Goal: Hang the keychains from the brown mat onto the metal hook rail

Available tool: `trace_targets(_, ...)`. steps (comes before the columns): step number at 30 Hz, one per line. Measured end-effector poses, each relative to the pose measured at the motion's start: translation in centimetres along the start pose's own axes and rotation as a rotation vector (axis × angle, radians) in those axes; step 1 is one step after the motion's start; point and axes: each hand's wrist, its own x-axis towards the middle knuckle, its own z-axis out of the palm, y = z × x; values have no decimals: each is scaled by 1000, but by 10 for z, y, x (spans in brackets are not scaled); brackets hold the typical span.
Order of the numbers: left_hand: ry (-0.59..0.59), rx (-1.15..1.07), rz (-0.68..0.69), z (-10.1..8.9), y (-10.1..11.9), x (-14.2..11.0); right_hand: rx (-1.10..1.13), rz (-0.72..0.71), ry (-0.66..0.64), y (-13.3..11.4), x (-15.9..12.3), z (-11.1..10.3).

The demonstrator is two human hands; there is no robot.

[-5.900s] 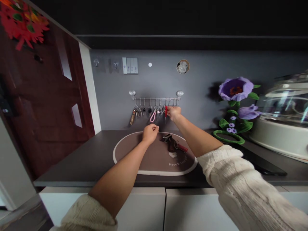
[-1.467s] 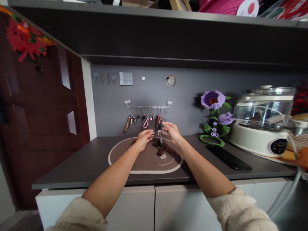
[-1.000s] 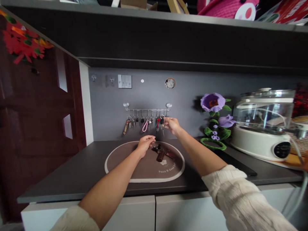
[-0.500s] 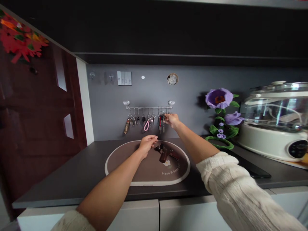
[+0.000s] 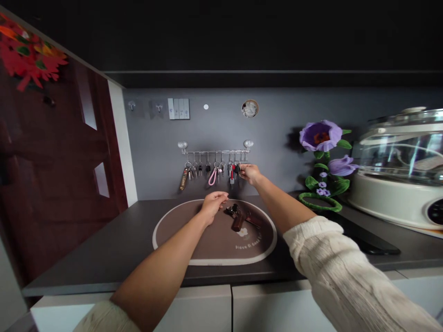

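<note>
A clear hook rail (image 5: 216,151) on the grey wall carries several key rings, among them a pink loop strap (image 5: 212,177), a brown tag (image 5: 183,179) and a red key holder (image 5: 232,174). My right hand (image 5: 252,174) pinches a bunch of keys (image 5: 237,169) at the rail's right end. Whether its ring sits on a hook is too small to tell. Lower down, my left hand (image 5: 212,206) hovers over the brown mat (image 5: 207,244), fingers pressed together; what they hold, if anything, is hidden. Beside it, keys with dark brown leather fobs (image 5: 238,222) lie on the mat.
A purple felt flower (image 5: 321,136) with a green base and a white steamer (image 5: 398,189) stand on the right. A black flat slab (image 5: 370,240) lies before them. The dark cabinet (image 5: 221,41) overhangs the counter; a dark red door (image 5: 69,184) is left.
My right hand stays at the rail's right end, and the keys by its fingertips have shifted slightly. The view has moved a little; my left hand keeps its closed pose over the mat.
</note>
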Motion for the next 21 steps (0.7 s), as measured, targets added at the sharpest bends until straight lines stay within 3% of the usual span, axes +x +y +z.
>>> trace_targets(12, 23, 0, 4, -2, -1, 2, -55, -12, 38, 0, -10, -1)
trace_targets(21, -5, 108, 35, -5, 6, -2, -101, -110, 24, -4, -47, 0)
